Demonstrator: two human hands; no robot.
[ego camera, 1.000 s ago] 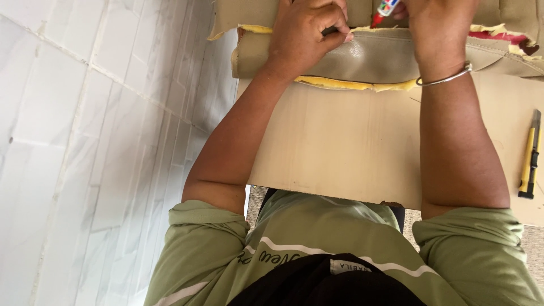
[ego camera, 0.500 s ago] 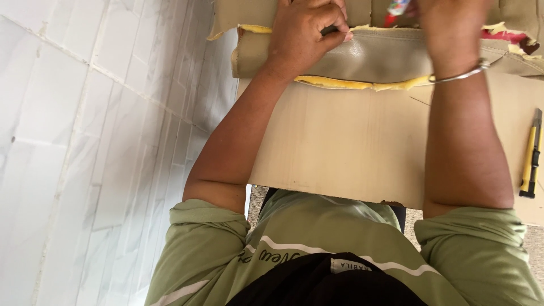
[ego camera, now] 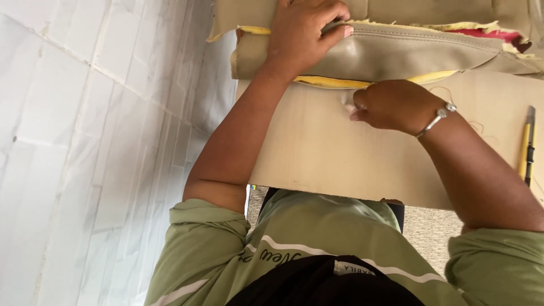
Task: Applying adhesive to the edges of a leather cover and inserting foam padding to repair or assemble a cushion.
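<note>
Pressing down on the beige padded cover (ego camera: 396, 51), the left hand (ego camera: 306, 34) sits at about 12 o'clock in the head view, its fingers curled over the stitched seam and gripping a fold of the leather-like material. The cover lies across the far edge of the pale wooden board (ego camera: 317, 153), with yellow foam (ego camera: 334, 83) showing along its lower edge and again along the torn upper edge; a strip of red fabric (ego camera: 481, 35) peeks out at roughly 1 o'clock.

The right hand (ego camera: 391, 105) is just below the cover, near the centre of the view and slightly toward 1 o'clock. It is closed into a loose fist, fingertips pinched together around something small and whitish (ego camera: 347, 102); what that scrap is cannot be told. The knuckles rest on or just above the board, just beside the yellow foam edge. A silver bracelet (ego camera: 435, 120) circles the right wrist.

At 3 o'clock, well apart from both hands, a yellow utility knife (ego camera: 525, 148) lies on the board near its right edge. The person wears an olive-green shirt (ego camera: 306, 238), filling the view at 6 o'clock. White marbled tiles (ego camera: 85, 153) take up the whole side from 7 to 11 o'clock.
</note>
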